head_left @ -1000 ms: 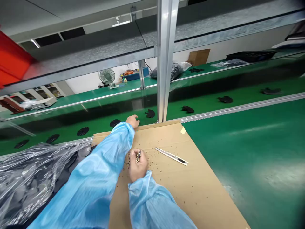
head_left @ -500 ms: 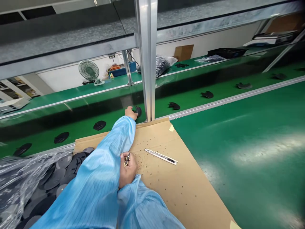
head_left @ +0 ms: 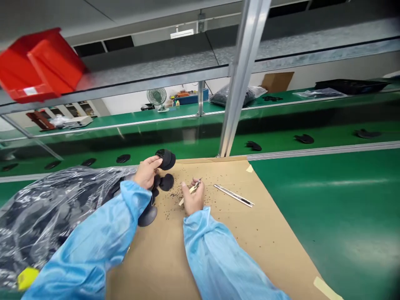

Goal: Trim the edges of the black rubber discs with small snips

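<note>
My left hand (head_left: 147, 171) pinches a rounded black part (head_left: 167, 159) between thumb and fingers, raised over the far left of the cardboard sheet (head_left: 218, 250). Below it lie more dark discs (head_left: 166, 182) spilling from a clear plastic bag (head_left: 78, 200). My right hand (head_left: 193, 198) is closed around a small hand tool (head_left: 194, 187) with a pale handle and metal tip; its exact kind is hard to make out. To its right, a slim snap-blade cutter (head_left: 233, 195) rests on the cardboard. Tiny dark scraps are scattered between and around my hands.
Beyond the cardboard, a green conveyor belt (head_left: 193, 151) carries several spaced black parts (head_left: 303, 138). A metal post (head_left: 242, 83) rises at the cardboard's far edge and a shelf runs overhead, with a red bin (head_left: 40, 66) at upper left. Green tabletop (head_left: 337, 200) lies to the right.
My left hand has come back from the belt and now holds a black part over the cardboard. My arms are no longer crossed. The camera view has turned left.
</note>
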The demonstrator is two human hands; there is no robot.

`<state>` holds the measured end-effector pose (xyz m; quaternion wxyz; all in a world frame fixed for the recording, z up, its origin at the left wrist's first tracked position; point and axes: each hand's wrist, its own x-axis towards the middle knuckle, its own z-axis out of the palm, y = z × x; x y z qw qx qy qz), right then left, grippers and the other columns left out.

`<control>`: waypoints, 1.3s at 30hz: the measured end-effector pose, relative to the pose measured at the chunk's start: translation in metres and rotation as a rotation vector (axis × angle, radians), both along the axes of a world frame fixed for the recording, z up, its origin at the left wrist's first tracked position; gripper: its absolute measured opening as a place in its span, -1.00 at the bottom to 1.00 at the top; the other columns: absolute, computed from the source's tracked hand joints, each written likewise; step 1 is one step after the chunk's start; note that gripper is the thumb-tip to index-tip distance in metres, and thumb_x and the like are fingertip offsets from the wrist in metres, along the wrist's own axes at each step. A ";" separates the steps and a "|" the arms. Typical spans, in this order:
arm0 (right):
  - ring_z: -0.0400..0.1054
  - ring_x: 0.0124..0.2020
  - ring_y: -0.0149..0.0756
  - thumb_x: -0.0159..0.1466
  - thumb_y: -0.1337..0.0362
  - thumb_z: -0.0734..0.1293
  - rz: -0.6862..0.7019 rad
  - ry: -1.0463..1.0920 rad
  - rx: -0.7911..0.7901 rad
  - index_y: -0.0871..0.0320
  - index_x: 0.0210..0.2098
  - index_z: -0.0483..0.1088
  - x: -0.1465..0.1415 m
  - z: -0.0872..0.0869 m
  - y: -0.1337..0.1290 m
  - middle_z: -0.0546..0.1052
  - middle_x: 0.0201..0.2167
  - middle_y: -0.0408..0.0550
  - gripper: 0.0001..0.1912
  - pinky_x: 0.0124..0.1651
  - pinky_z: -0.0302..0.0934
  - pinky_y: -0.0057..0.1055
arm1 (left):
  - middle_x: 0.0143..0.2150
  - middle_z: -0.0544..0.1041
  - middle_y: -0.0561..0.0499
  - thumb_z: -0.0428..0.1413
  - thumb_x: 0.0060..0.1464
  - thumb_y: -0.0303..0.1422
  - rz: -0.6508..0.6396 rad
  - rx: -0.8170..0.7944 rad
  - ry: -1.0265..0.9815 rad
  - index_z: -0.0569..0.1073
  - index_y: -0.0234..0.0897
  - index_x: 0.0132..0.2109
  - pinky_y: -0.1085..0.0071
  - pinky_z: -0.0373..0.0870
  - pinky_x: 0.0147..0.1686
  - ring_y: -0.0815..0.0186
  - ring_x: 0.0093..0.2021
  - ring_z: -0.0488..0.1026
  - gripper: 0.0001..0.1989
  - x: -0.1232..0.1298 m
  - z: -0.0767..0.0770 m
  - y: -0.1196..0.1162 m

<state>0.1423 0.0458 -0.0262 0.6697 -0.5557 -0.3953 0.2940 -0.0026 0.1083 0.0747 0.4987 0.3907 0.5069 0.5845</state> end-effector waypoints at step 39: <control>0.37 -0.30 -0.20 0.29 0.16 0.23 0.545 -0.974 0.268 0.13 0.00 0.40 0.003 0.027 -0.035 0.49 -0.32 0.00 -0.67 -0.16 0.27 -0.27 | -0.34 0.51 0.05 0.38 -0.27 -0.40 -0.103 -0.129 -0.514 0.45 -0.26 -0.09 0.55 0.40 -0.37 0.43 -0.38 0.44 -0.49 -0.029 -0.060 -0.105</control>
